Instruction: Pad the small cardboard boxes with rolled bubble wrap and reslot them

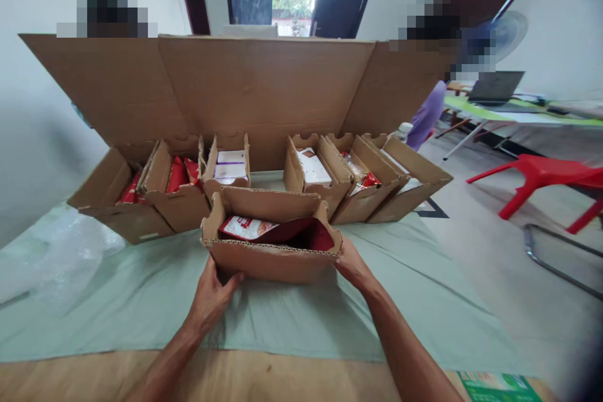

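Right before me is a cardboard box (273, 264) with an open top and notched ends. Inside it lie a red and white packet (247, 227) and a dark red pouch (320, 235). My left hand (214, 289) grips the box's left end, thumb along the front face. At the opposite end my right hand (351, 264) holds the box, its fingers mostly hidden behind the cardboard. Behind, a similar box with white cartons (230, 166) stands left of the gap, and one with a white packet (313, 166) stands right of it.
More cardboard boxes (174, 201) with red packets flank the gap, backed by a tall cardboard panel (264, 88). Clear plastic wrap (61, 257) lies at left on the green cloth (292, 320). Two people sit beyond the panel. A red stool (541, 182) stands right.
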The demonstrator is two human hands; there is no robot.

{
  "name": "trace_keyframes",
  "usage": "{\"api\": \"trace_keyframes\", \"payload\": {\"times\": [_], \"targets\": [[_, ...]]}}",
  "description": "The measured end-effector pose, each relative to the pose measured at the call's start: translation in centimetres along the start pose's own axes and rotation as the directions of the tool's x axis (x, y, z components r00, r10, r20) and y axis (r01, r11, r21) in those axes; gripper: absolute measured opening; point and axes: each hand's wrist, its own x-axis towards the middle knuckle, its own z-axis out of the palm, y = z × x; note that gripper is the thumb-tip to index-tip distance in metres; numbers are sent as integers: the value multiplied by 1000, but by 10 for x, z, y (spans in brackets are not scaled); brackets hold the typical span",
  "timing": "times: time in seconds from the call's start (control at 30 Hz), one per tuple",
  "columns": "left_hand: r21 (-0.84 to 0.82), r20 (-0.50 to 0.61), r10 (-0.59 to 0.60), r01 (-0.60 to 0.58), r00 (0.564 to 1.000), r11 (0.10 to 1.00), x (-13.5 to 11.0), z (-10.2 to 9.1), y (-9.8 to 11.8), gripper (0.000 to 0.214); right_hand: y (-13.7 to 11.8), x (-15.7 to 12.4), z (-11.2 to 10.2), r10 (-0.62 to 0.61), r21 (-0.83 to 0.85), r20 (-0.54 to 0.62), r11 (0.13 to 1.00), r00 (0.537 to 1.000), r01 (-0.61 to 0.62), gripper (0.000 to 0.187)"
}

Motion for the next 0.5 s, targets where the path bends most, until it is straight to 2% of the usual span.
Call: {"api": "trace_keyframes", "payload": {"times": [0.07,0.13,0.23,0.37,0.43,0.5], "targets": [[13,10,13,-13,1000,1000,-1,0,1,58,-6,-29,-7,10,-28,133,1000,991,-6,45],[2,14,33,-33,999,999,-1,2,1,58,-14,-52,-7,37,-63,186,998,982,-26,52],[4,23,76,-77,997,997,4,13,2,60,-27,-61,3,105,-110,126,990,986,-91,47],[156,68,163,-172,984,973,16,29,3,72,-30,-46,17,138,-129,-6,982,990,-138,43],[224,63,179,-189,982,956,19,27,0,76,-20,-46,22,171,-148,-47,973,984,-176,50],[298,42,193,-196,980,934,17,10,-6,77,-6,-54,25,220,-178,-75,957,973,-230,60]]}}
